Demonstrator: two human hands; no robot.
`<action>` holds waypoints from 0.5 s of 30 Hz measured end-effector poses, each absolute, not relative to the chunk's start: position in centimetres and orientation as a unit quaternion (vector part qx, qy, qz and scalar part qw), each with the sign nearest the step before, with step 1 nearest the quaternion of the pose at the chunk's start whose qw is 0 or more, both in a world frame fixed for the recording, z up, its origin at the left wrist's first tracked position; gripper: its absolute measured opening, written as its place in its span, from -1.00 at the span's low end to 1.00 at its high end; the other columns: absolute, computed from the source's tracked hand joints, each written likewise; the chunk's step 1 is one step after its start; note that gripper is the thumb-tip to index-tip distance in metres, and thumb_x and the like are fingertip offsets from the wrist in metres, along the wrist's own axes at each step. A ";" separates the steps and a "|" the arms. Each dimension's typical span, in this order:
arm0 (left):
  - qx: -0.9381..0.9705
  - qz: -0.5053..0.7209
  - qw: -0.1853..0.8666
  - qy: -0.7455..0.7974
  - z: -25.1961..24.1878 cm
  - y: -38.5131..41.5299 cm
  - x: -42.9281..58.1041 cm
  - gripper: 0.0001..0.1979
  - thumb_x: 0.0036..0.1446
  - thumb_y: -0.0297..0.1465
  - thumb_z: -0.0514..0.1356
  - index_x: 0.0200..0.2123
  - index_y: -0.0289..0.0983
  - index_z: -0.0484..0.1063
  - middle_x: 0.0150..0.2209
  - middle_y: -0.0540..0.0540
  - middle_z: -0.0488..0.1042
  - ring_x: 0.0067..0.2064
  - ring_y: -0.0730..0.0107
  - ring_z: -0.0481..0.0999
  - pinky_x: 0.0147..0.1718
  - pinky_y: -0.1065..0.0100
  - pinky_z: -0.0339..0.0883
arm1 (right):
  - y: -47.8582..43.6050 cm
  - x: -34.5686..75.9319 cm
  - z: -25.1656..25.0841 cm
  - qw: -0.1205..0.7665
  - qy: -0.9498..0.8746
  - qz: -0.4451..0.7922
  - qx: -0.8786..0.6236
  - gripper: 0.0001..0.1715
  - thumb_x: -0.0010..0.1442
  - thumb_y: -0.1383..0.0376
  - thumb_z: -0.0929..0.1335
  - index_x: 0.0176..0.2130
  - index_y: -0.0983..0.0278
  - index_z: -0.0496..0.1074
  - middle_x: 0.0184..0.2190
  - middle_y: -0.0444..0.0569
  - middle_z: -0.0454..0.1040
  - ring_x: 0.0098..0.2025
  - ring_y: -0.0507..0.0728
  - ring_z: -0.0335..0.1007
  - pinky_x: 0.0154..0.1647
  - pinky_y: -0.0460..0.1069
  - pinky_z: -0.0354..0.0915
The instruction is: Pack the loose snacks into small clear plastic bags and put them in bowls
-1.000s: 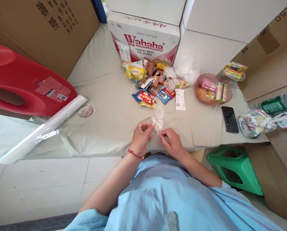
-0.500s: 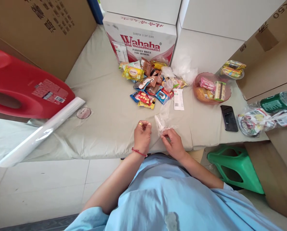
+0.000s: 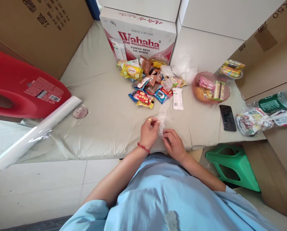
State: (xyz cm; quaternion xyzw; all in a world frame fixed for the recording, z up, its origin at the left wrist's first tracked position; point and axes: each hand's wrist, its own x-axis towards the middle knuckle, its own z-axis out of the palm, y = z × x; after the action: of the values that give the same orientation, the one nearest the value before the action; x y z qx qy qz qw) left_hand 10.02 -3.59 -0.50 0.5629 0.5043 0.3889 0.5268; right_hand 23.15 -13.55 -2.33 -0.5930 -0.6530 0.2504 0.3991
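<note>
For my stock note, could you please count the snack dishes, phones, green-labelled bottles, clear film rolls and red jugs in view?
Snack dishes: 2, the pink bowl and the clear dish
Phones: 1
Green-labelled bottles: 1
Clear film rolls: 1
Red jugs: 1
Total: 6

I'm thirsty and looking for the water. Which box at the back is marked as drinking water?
The Wahaha box, white with red lettering, directly behind the snack pile. Its neighbours are plain white boxes or brown cardboard.
</note>
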 end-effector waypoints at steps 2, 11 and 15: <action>0.513 0.422 0.545 0.512 -0.7 -3.5 9.3 -0.86 0.21 -0.27 0.20 -0.33 -0.20 0.38 -0.34 0.01 0.44 -0.27 0.37 0.41 -0.17 0.32 0.30 | -14.0 23.9 -2.2 0.422 -0.595 0.312 -0.609 -0.90 0.39 0.22 0.31 -0.14 0.16 0.42 -0.06 0.09 0.46 -0.03 0.20 0.45 0.00 0.14 0.45; 0.596 0.401 0.531 0.449 0.3 -5.9 9.4 -0.86 0.15 -0.26 0.28 -0.36 -0.19 0.52 -0.34 -0.03 0.51 -0.30 0.35 0.46 -0.22 0.31 0.34 | -11.6 24.1 1.2 0.477 -0.467 0.437 -0.603 -0.54 0.26 -0.14 0.39 -0.12 0.16 0.47 -0.09 0.01 0.48 -0.02 0.19 0.42 -0.02 0.06 0.42; 0.569 0.365 0.586 0.446 -0.5 -6.0 8.8 -0.83 0.11 -0.24 0.30 -0.34 -0.22 0.54 -0.35 -0.03 0.54 -0.34 0.38 0.46 -0.27 0.34 0.33 | -10.1 23.3 0.8 0.495 -0.402 0.498 -0.588 -0.57 0.13 -0.07 0.50 -0.26 0.20 0.49 -0.29 -0.10 0.53 -0.20 0.12 0.43 -0.09 0.01 0.37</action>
State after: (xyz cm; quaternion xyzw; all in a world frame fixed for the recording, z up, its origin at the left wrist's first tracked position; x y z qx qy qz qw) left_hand 8.84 -6.03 -0.50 0.5694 0.4460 0.3653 0.5861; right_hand 23.33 -10.07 0.79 -0.5877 -0.4016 0.4985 0.4948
